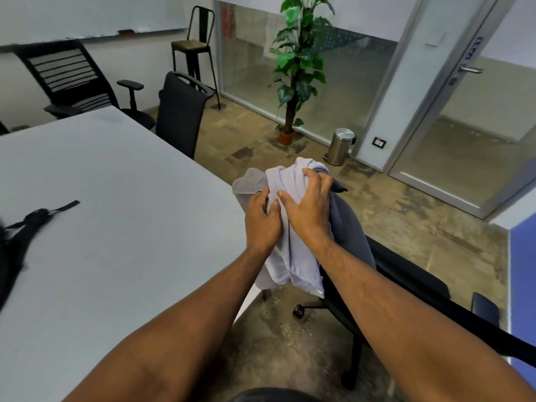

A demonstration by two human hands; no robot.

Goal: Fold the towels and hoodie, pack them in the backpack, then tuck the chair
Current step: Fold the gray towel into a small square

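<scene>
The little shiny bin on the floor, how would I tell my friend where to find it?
Start at the tall green potted plant standing by the glass wall. Just to its right, on the brown floor at the foot of the grey door frame, sits the small round silver metal bin. It is the only shiny, drum-shaped thing there; the plant's pot beside it is orange.

Both arms outstretched, left hand (262, 220) and right hand (309, 208) side by side, fingers curled
</scene>
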